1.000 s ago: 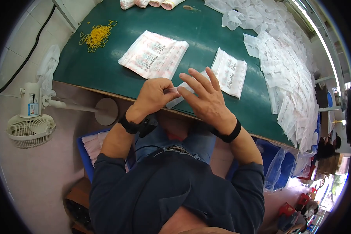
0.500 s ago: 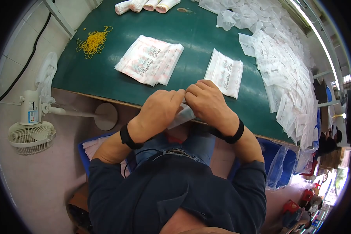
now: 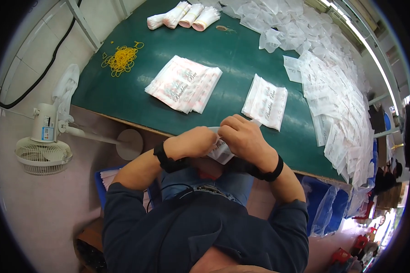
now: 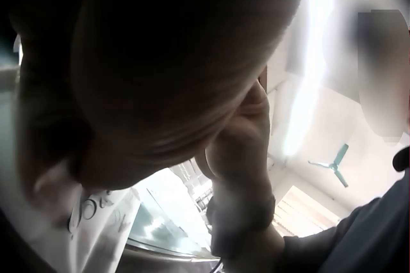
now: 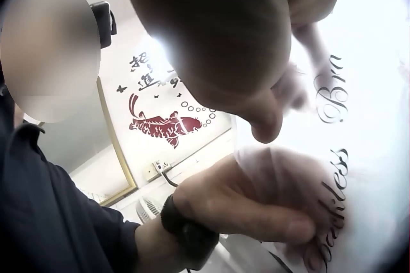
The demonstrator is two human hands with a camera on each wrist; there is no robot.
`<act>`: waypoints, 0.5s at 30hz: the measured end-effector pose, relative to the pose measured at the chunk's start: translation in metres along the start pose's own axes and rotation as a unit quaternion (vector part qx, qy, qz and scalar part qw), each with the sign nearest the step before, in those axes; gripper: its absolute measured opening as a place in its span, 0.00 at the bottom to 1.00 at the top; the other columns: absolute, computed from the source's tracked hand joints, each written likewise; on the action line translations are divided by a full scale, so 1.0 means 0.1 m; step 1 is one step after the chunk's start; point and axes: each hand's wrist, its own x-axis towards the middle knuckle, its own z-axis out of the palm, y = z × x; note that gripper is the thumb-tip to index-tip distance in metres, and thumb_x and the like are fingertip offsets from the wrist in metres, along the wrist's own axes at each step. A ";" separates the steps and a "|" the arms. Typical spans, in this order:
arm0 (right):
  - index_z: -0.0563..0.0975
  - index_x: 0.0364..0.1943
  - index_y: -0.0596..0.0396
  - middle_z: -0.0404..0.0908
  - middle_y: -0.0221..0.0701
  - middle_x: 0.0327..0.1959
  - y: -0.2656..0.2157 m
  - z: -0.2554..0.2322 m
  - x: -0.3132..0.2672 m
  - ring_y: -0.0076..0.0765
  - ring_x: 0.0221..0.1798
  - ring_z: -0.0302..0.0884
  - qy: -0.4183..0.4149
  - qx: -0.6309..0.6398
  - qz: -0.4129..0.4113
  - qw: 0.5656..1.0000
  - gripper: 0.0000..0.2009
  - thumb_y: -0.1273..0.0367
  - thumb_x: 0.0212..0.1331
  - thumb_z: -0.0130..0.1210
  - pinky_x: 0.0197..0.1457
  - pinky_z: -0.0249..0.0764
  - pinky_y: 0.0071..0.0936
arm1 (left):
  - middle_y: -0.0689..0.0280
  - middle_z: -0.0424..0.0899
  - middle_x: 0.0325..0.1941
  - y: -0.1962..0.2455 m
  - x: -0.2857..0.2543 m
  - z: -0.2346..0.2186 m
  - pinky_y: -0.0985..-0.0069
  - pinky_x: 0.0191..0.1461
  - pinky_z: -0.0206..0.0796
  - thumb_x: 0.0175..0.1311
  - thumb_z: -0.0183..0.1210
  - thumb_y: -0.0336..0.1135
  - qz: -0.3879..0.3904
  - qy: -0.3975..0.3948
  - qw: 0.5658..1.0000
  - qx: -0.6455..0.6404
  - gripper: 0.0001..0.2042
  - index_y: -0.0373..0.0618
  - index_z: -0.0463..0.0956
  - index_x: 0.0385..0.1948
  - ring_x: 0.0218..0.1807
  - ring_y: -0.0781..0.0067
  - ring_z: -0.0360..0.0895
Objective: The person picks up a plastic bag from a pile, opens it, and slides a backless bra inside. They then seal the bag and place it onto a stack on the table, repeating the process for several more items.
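Both hands hold a thin translucent printed bag [image 3: 222,154] at the near table edge, over the lap. Black script reading "Backless Bra" shows on the bag [image 5: 368,158] in the right wrist view. My left hand [image 3: 193,142] pinches its left side, thumb lying flat on the print. At the upper edge, the curled fingers of my right hand [image 3: 243,136] grip it, knuckles up. Beyond the hands lie a larger stack of printed bags [image 3: 184,85] and, to its right, a smaller stack [image 3: 265,102].
Yellow rubber bands [image 3: 122,60] lie heaped at the table's left. Several rolled bag bundles [image 3: 185,16] sit at the back. Loose bags [image 3: 335,100] cover the right side of the green table [image 3: 241,57]. A fan [image 3: 43,139] stands left, beside the table.
The right hand's fingers were spread and have curled in onto the bag beside the left hand. More of the bag's printed face now shows below the hands. The head view has shifted slightly.
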 end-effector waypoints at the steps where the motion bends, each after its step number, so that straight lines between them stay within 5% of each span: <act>1: 0.79 0.34 0.53 0.79 0.32 0.36 -0.02 0.02 -0.01 0.44 0.39 0.82 0.008 0.006 0.002 1.000 0.08 0.77 0.51 0.64 0.38 0.79 0.37 | 0.51 0.89 0.44 -0.13 0.09 0.09 0.54 0.50 0.78 0.69 0.63 0.37 -0.005 0.005 1.000 0.005 0.12 0.39 0.83 0.45 0.45 0.45 0.87; 3: 0.80 0.35 0.53 0.79 0.32 0.36 -0.08 0.05 -0.09 0.44 0.38 0.82 0.004 0.023 -0.001 1.000 0.08 0.78 0.51 0.64 0.37 0.79 0.37 | 0.54 0.90 0.41 -0.21 0.17 0.34 0.57 0.50 0.77 0.68 0.62 0.40 0.255 0.049 0.953 -0.155 0.13 0.39 0.84 0.42 0.44 0.50 0.87; 4: 0.80 0.35 0.53 0.79 0.32 0.35 -0.09 0.05 -0.11 0.44 0.37 0.82 -0.016 0.048 -0.003 0.999 0.08 0.78 0.51 0.64 0.36 0.79 0.37 | 0.54 0.90 0.41 -0.15 0.13 0.30 0.57 0.50 0.77 0.68 0.62 0.40 0.250 0.051 0.955 -0.154 0.13 0.39 0.84 0.42 0.44 0.50 0.87; 7: 0.81 0.36 0.53 0.79 0.33 0.34 -0.10 0.07 -0.16 0.44 0.34 0.82 -0.061 0.098 -0.006 0.993 0.09 0.79 0.50 0.63 0.33 0.79 0.37 | 0.56 0.90 0.36 0.23 -0.04 0.01 0.60 0.50 0.77 0.65 0.63 0.42 0.118 -0.202 0.968 -0.094 0.14 0.40 0.84 0.43 0.41 0.53 0.86; 12: 0.81 0.36 0.54 0.78 0.33 0.34 -0.13 0.19 -0.34 0.45 0.30 0.82 -0.071 0.112 -0.014 0.991 0.10 0.79 0.50 0.62 0.31 0.79 0.37 | 0.59 0.89 0.32 0.14 -0.01 0.36 0.61 0.50 0.76 0.63 0.65 0.42 0.113 -0.211 0.961 -0.137 0.15 0.41 0.84 0.45 0.39 0.56 0.86; 15: 0.81 0.37 0.54 0.78 0.34 0.34 -0.13 0.20 -0.46 0.45 0.31 0.81 -0.073 0.111 0.007 0.991 0.10 0.80 0.49 0.62 0.32 0.79 0.37 | 0.58 0.91 0.42 0.26 0.08 0.33 0.63 0.58 0.75 0.63 0.64 0.45 0.020 -0.396 0.913 -0.100 0.22 0.43 0.84 0.54 0.51 0.61 0.86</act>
